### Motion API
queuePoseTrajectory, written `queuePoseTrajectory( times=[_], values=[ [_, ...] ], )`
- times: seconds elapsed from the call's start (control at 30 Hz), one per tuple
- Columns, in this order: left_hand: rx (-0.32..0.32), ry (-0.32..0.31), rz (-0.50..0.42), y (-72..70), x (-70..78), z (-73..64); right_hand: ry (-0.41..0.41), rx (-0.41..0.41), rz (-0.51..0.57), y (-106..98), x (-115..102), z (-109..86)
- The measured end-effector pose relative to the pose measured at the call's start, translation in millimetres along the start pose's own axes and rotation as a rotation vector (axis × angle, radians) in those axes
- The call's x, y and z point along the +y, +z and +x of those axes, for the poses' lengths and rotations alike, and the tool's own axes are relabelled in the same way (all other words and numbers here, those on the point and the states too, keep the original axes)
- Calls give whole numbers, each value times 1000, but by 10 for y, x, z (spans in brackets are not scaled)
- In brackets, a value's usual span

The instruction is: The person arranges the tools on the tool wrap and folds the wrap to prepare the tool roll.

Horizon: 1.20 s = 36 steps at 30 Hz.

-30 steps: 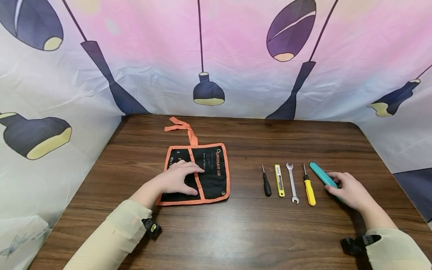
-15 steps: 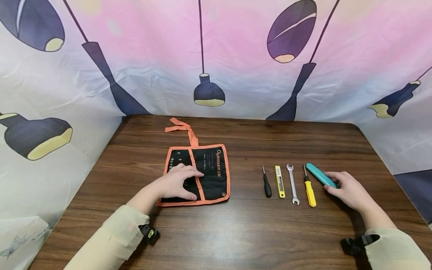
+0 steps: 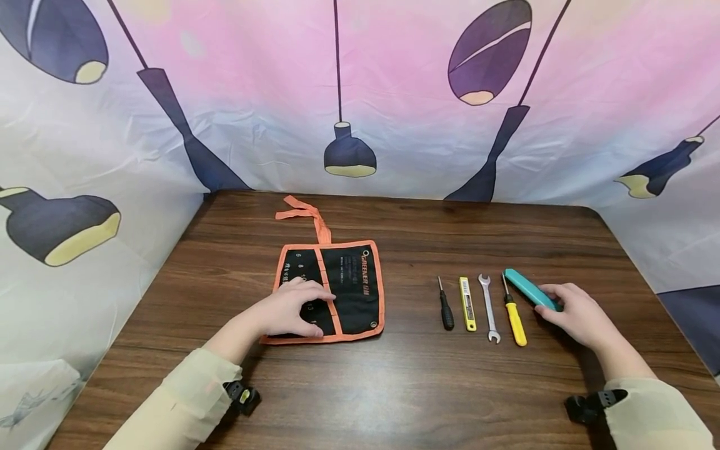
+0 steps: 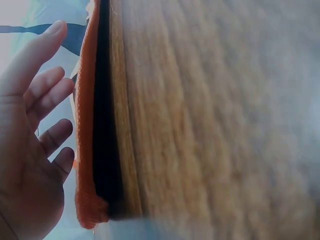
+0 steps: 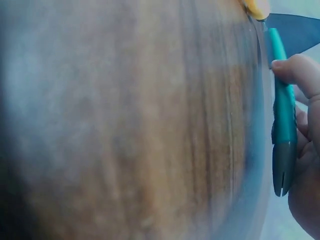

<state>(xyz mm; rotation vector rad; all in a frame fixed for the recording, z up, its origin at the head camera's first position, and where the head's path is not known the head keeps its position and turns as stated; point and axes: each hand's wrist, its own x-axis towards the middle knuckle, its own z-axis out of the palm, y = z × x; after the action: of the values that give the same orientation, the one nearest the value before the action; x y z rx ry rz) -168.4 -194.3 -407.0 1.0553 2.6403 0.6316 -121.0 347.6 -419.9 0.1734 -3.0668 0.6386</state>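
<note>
My right hand (image 3: pixel 578 315) grips the near end of a teal utility knife (image 3: pixel 530 289), thumb on one side and fingers on the other. In the right wrist view the teal knife (image 5: pixel 284 112) shows a dark, slotted end. Its far end lies close beside the shaft of a yellow-handled screwdriver (image 3: pixel 515 322). On the left, my left hand (image 3: pixel 289 309) is over a black tool pouch (image 3: pixel 355 275) with orange edging, fingers relaxed and holding nothing. The left wrist view shows the hand (image 4: pixel 30 135) beside the pouch's orange edge (image 4: pixel 86 110); contact is unclear.
Left of the screwdriver lie an open-ended wrench (image 3: pixel 489 309), a flat yellow strip with a barcode label (image 3: pixel 468 305) and a small black screwdriver (image 3: pixel 445 309). Orange ties (image 3: pixel 320 228) stretch behind the pouch. A printed cloth (image 3: pixel 270 144) hangs behind the wooden table (image 3: pixel 405 387).
My right hand has shifted the teal utility knife slightly left, toward the yellow-handled screwdriver. My left hand has drawn a little nearer to me over the pouch.
</note>
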Motion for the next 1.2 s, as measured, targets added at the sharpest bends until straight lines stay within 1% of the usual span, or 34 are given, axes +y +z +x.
queuePoseTrajectory(
  times=[0.13,0.23,0.5,0.7,0.8,1.0,1.07,1.2],
  values=[
    [-6,15,-10,6,8,-8,-42,40,0,-2,-42,4],
    [-11,24,-15,20,11,4,-67,52,-4,-2,-77,17],
    [0,63,-21,70,27,32,-62,50,-23,-34,-158,66],
    [11,93,5,118,38,42,-61,51,-17,-11,-208,128],
    [3,83,3,123,48,46,-57,52,-6,7,-223,155],
    [-56,33,-6,116,65,31,-72,44,-2,32,-270,201],
    [-67,25,-4,116,75,30,-74,39,-1,39,-288,214],
    [-70,27,5,125,92,33,-79,29,7,56,-332,237]
  ],
)
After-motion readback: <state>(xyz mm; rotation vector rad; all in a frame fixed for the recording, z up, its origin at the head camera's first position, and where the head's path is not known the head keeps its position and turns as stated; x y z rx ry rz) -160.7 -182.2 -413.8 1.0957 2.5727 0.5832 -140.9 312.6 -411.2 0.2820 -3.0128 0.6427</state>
